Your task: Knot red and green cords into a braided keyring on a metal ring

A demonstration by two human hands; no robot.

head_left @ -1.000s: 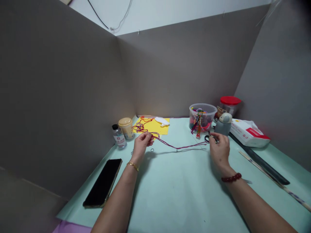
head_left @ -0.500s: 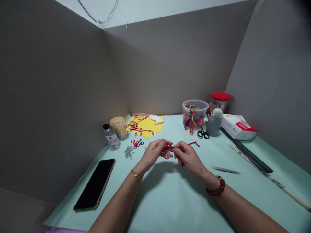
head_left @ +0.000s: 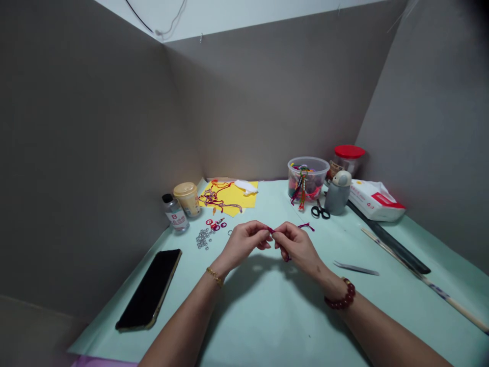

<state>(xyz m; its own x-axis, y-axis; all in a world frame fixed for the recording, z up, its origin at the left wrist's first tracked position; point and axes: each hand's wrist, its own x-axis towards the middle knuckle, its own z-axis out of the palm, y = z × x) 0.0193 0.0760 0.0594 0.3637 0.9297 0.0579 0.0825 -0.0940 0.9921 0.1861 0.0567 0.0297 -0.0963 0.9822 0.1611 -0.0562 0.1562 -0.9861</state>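
Note:
Between my two hands, above the middle of the pale green table, is a dark magenta cord (head_left: 271, 230). My left hand (head_left: 248, 241) pinches its left part between thumb and forefinger. Close beside it, my right hand (head_left: 295, 241) pinches the same cord, the fingertips of both hands nearly touching. A bit of the cord shows below my right fingers, and most of it is hidden by them. A frayed magenta cord end (head_left: 306, 226) lies just behind my right hand; I cannot tell whether it belongs to the held piece.
Left are a phone (head_left: 150, 290), small metal rings (head_left: 204, 238), a bottle (head_left: 175, 216), a lidded cup (head_left: 187, 199) and cords on yellow paper (head_left: 248, 203). Right are a tub of cords (head_left: 308, 178), scissors (head_left: 320, 211), a grey bottle (head_left: 337, 196), tweezers (head_left: 357, 268), a tissue pack (head_left: 376, 201) and sticks (head_left: 435, 289).
My left thumb and forefinger have closed onto the cord, and the left fingers are more curled. My right hand keeps its pinch almost in place. The view has shifted slightly.

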